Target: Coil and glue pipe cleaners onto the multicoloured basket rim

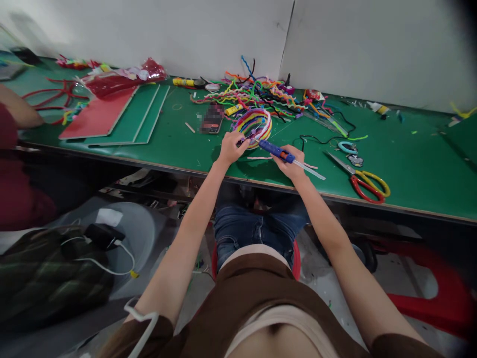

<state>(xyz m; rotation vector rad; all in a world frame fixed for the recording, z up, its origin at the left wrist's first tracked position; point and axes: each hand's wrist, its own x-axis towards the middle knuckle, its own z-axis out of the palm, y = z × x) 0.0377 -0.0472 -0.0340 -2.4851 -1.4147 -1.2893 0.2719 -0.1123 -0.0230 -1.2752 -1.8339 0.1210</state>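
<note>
A round basket (267, 130) of coiled, many-coloured pipe cleaners is tipped with its opening toward me near the table's front edge. My left hand (233, 147) is closed on the basket's near left rim. In my right hand (291, 163) is a blue hot glue gun (276, 150), a clear glue stick (311, 170) jutting from its back. The gun's nozzle points left and reaches the basket's rim by my left fingers; whether it touches is too small to tell. A pale pink pipe cleaner (260, 158) lies below the basket, passing behind my right hand.
Scissors (367, 185) with red and yellow handles lie at right. Behind the basket spreads a heap of pipe cleaners (257, 92), beside a phone (212, 119). Red and green boards (102, 114) lie at left. Another person's arm (18, 107) rests at the far left.
</note>
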